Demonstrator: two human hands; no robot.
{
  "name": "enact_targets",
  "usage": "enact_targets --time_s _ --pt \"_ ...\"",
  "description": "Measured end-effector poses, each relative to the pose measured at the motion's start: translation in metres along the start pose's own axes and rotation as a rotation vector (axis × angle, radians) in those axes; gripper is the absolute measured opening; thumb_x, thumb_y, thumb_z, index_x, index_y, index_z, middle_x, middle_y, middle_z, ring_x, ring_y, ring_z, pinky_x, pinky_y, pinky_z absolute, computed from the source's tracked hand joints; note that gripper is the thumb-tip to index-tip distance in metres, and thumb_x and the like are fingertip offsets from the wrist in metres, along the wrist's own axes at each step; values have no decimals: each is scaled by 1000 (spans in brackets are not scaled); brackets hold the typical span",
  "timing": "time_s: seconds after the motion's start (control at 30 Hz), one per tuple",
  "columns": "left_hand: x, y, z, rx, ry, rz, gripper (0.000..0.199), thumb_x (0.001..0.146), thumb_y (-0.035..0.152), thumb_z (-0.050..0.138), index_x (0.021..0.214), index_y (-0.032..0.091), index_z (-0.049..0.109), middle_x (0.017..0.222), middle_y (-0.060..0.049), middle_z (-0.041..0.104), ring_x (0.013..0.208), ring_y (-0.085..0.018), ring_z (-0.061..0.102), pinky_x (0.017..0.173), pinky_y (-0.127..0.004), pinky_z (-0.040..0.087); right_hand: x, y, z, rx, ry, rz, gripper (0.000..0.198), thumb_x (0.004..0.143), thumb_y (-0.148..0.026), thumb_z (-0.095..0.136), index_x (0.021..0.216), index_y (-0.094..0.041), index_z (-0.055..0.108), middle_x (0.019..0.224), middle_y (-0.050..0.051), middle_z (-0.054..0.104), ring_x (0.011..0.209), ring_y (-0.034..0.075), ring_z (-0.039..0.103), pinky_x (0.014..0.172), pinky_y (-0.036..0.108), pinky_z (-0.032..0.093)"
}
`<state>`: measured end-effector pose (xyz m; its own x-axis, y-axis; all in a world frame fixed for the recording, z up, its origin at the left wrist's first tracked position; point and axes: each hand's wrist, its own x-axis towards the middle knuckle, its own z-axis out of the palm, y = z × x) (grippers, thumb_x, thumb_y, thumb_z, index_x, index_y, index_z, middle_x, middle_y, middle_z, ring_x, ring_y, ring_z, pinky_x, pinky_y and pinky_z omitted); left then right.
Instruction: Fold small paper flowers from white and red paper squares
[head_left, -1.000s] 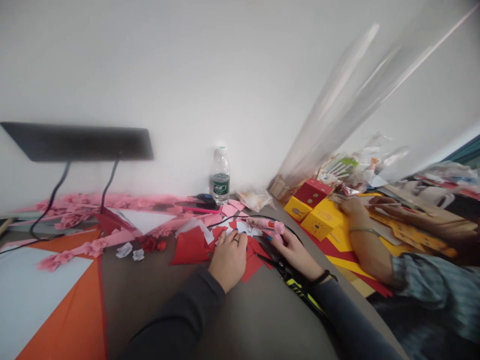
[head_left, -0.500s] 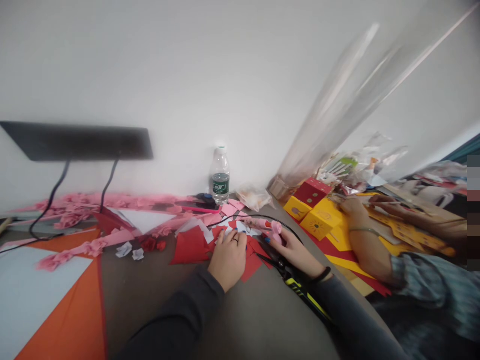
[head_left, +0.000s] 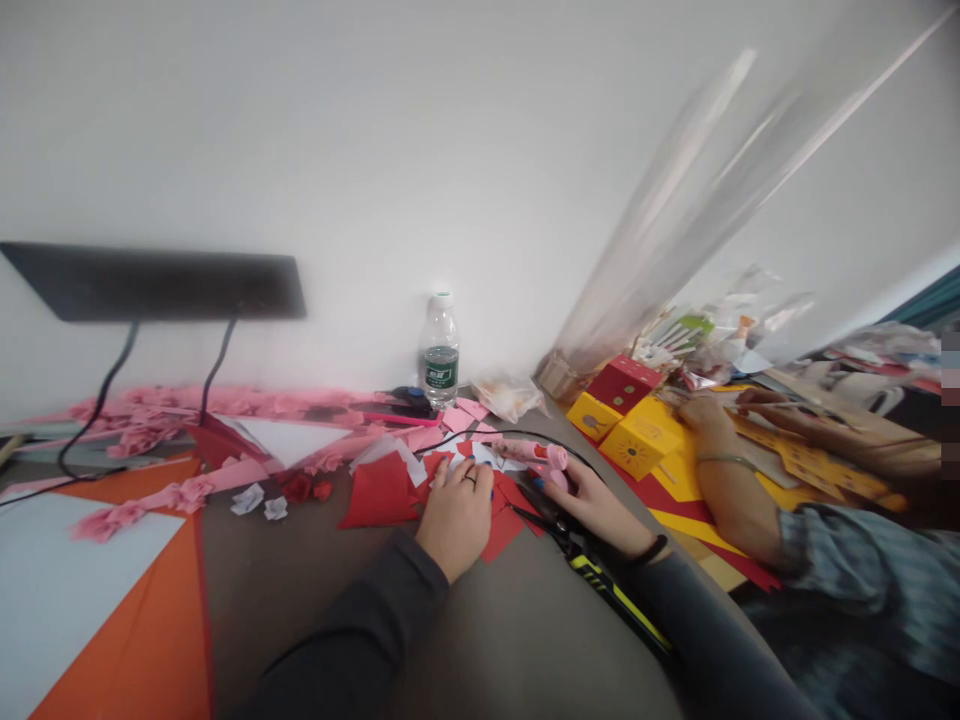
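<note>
In my right hand (head_left: 596, 505) I hold a pink glue gun (head_left: 536, 453), the fingers closed round its handle and its nozzle toward the left. My left hand (head_left: 457, 515) lies flat over loose red paper pieces (head_left: 502, 535), fingers slightly apart and a dark ring on one of them. Whether a small piece is under the fingertips is hidden. Below my right hand rests a black-and-yellow cutting tool (head_left: 600, 580), its jaws pointing left. A larger red paper sheet (head_left: 382, 490) lies just left of my left hand.
A water bottle (head_left: 441, 355) stands by the wall, near a clear plastic bag (head_left: 510, 395). Pink paper flowers (head_left: 180, 495) and orange-and-white paper (head_left: 142, 610) spread on the left. Red and yellow boxes (head_left: 643, 440) stand right, beside a co-worker's hands (head_left: 709, 415). A black cord (head_left: 555, 437) arcs behind the glue gun.
My right hand and the glue gun have shifted very slightly to the right. My left hand stays over the red paper.
</note>
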<state>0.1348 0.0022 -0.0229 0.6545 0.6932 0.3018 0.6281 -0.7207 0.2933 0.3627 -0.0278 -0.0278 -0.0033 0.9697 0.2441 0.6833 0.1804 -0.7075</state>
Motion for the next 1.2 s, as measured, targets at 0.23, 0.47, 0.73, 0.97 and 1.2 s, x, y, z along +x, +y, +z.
enact_targets --time_s 0.23,0.47,0.73,0.97,1.2 --pt "0 -1 2 -1 5 3 32 89 9 40 119 12 51 111 -14 68 121 -28 54 108 -53 34 1 -1 -1 16 14 22 54 80 -57 61 114 -15 65 115 14 70 105 34 65 98 50 48" --pt "0 -1 1 5 2 4 31 89 9 40 118 12 52 110 -15 68 121 -28 54 108 -53 33 2 -4 -5 13 -42 -6 48 85 -53 56 111 -14 65 111 14 71 100 32 66 95 47 50" --pt "0 -1 -1 11 37 18 26 88 8 42 110 14 52 105 -13 68 116 -28 55 107 -51 35 -2 3 -7 24 -36 19 52 80 -48 63 120 -15 57 117 14 67 109 31 63 95 47 50" --pt "6 -2 -27 -253 184 -26 16 88 10 40 90 19 52 87 -7 63 88 -24 59 81 -38 47 -27 0 -34 -46 28 22 55 80 -52 64 123 -20 55 125 14 63 113 30 61 100 45 49" --pt "6 -5 -50 -1007 195 -262 7 84 22 49 78 19 51 70 2 57 61 -13 56 56 -22 43 -71 15 -58 -282 349 283 67 67 -73 59 103 -17 61 107 22 68 105 43 63 92 60 48"
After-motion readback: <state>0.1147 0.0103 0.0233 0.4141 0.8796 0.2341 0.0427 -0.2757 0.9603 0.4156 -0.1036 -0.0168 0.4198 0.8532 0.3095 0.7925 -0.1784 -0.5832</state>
